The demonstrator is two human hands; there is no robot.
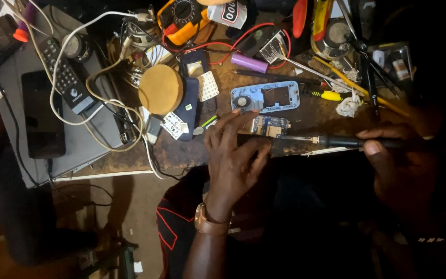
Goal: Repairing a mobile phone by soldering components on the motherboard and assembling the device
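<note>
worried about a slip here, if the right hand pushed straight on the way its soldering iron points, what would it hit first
Most likely the small blue circuit board under the iron's tip, then the left hand's fingers beside it; depth is unclear.

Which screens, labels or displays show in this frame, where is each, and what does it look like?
Dark phone: flat on the grey laptop at left, black rectangle, screen off.
Multimeter: top centre, orange-yellow case, round dial.
White label: beside the multimeter, dark print.
Remote control: on the laptop, black, grey buttons, small logo.
Phone frame: centre, pale blue, empty screen opening.
</note>
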